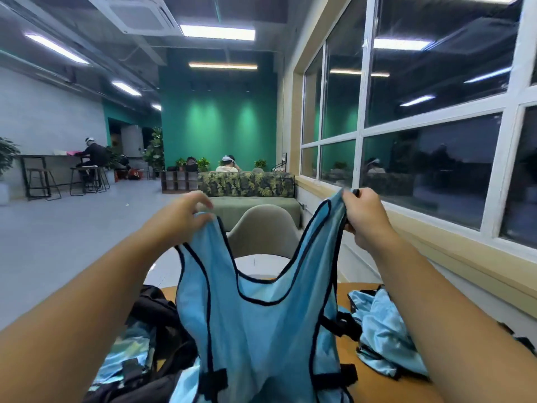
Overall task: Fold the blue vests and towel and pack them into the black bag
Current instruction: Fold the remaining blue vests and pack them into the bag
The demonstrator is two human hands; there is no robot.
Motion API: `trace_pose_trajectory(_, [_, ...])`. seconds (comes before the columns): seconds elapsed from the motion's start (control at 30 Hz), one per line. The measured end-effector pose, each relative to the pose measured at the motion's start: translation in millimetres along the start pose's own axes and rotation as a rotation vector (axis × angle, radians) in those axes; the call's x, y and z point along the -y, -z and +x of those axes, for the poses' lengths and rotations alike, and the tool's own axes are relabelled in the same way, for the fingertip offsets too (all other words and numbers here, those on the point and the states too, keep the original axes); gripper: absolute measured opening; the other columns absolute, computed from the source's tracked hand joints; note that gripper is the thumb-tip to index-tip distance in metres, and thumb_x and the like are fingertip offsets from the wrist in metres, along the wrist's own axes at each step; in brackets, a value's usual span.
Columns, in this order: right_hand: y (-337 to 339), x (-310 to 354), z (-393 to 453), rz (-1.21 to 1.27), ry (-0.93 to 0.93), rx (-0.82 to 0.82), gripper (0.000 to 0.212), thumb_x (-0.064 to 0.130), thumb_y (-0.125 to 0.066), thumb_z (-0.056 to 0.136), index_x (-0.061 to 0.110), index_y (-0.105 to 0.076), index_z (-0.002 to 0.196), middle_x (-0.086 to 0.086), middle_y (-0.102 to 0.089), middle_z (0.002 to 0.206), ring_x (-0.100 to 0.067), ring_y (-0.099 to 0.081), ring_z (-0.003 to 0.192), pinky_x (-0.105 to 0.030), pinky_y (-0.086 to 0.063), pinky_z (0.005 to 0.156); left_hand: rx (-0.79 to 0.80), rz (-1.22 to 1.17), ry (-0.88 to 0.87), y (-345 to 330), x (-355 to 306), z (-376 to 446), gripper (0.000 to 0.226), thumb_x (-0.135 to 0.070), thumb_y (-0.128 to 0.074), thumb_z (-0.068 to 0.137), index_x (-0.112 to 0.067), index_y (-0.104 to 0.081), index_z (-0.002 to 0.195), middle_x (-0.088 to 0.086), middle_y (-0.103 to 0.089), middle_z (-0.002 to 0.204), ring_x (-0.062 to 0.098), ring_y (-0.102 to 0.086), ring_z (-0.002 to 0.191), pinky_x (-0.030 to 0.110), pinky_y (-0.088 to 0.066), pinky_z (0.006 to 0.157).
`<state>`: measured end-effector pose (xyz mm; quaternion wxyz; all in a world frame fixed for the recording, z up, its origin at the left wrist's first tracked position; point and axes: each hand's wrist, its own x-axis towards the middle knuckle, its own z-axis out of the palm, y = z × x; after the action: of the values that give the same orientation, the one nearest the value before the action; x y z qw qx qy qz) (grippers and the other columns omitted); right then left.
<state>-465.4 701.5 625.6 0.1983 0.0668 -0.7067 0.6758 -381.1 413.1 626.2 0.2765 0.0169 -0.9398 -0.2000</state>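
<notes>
seemingly at the fold's start, left hand (180, 216) and right hand (363, 216) each pinch a strap of the raised blue vest (261, 330); next, bring straps together above the surface (351, 289).

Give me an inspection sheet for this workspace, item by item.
Surface: wooden table, mostly covered by cloth and the bag.
Job's things: blue vest held up by its two shoulder straps; black bag at left on the table; crumpled blue cloth at right, unfolded; more light blue cloth by the bag.
Clutter: nothing seen.
Hands: left hand pinches the left strap; right hand grips the right strap.
Cables: nothing seen.
Surroundings: beige chair beyond the table, leaf-print sofa, dark windows at right, people seated far off.
</notes>
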Motion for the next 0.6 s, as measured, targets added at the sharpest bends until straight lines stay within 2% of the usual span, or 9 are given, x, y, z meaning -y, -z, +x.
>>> trace_pose_trajectory(0.1, [6.2,41.9,2.9,0.114,0.164,-0.089,0.027,0.027,-0.053,0.098,0.014,-0.043,0.077,-0.006,-0.048,0.076,-0.017,-0.050,0.064,-0.027,-0.045,0.052,-0.200,-0.334,-0.036,31.0,-15.2,8.4,0.011,-0.020,-0.056,0.095,-0.014,-0.057,0.104,0.003,-0.061,0.094,0.009,-0.052,0.069,0.028,-0.043,0.060])
trace_pose_trajectory(0.2, [8.2,58.4,1.7,0.037,0.263,-0.101,0.037,0.027,-0.062,0.093,0.015,-0.039,0.067,-0.005,-0.045,0.066,-0.017,-0.046,0.058,-0.023,-0.041,0.048,-0.241,-0.507,0.006,47.6,-23.2,12.7,0.006,-0.016,-0.054,0.096,-0.014,-0.058,0.100,0.002,-0.061,0.092,0.017,-0.054,0.076,0.030,-0.045,0.067])
trace_pose_trajectory(0.3, [6.5,53.4,-0.1,-0.016,0.166,-0.003,0.036,0.022,-0.066,0.090,0.013,-0.042,0.064,-0.012,-0.047,0.069,-0.021,-0.049,0.063,-0.025,-0.042,0.054,-0.125,-0.570,0.102,45.3,-17.2,10.6,0.017,-0.010,-0.049,0.097,-0.015,-0.061,0.086,0.000,-0.057,0.089,0.021,-0.048,0.070,0.031,-0.044,0.061])
trace_pose_trajectory(0.4, [7.8,47.4,-5.3,0.023,0.066,0.037,0.036,0.015,-0.062,0.091,0.014,-0.043,0.060,-0.008,-0.045,0.062,-0.019,-0.044,0.053,-0.016,-0.037,0.043,-0.022,-0.748,0.158,39.7,-14.7,0.3,0.033,-0.002,-0.045,0.095,-0.013,-0.065,0.071,0.009,-0.055,0.077,0.017,-0.044,0.056,0.023,-0.042,0.042])
trace_pose_trajectory(0.43, [8.2,46.8,-7.1,0.039,0.044,0.047,0.036,0.014,-0.061,0.092,0.015,-0.044,0.060,-0.007,-0.044,0.060,-0.018,-0.042,0.052,-0.017,-0.036,0.043,0.017,-0.794,0.154,39.4,-15.2,-3.3,0.037,-0.001,-0.046,0.093,-0.013,-0.069,0.067,0.010,-0.056,0.075,0.017,-0.046,0.054,0.021,-0.042,0.040])
trace_pose_trajectory(0.5, [8.5,45.9,-10.8,0.048,0.000,0.086,0.032,0.013,-0.058,0.092,0.015,-0.046,0.063,-0.006,-0.044,0.060,-0.018,-0.042,0.052,-0.019,-0.035,0.045,0.136,-0.819,0.087,39.7,-16.0,-9.1,0.032,0.000,-0.054,0.080,-0.018,-0.076,0.066,0.010,-0.063,0.077,0.016,-0.053,0.058,0.021,-0.047,0.047])
trace_pose_trajectory(0.57, [8.0,45.8,-15.0,0.055,-0.032,0.134,0.029,0.013,-0.057,0.094,0.014,-0.049,0.066,-0.006,-0.046,0.060,-0.017,-0.044,0.051,-0.016,-0.037,0.039,0.264,-0.759,-0.007,40.6,-20.1,-14.6,0.035,-0.001,-0.053,0.067,-0.024,-0.079,0.074,0.009,-0.071,0.086,0.020,-0.060,0.073,0.028,-0.053,0.064])
trace_pose_trajectory(0.6, [7.5,45.2,-16.0,0.072,-0.043,0.153,0.028,0.013,-0.056,0.094,0.014,-0.051,0.066,-0.005,-0.048,0.061,-0.016,-0.046,0.051,-0.015,-0.038,0.038,0.301,-0.711,-0.055,39.1,-22.3,-15.4,0.041,0.004,-0.054,0.070,-0.027,-0.079,0.079,0.007,-0.074,0.090,0.021,-0.063,0.080,0.032,-0.054,0.072])
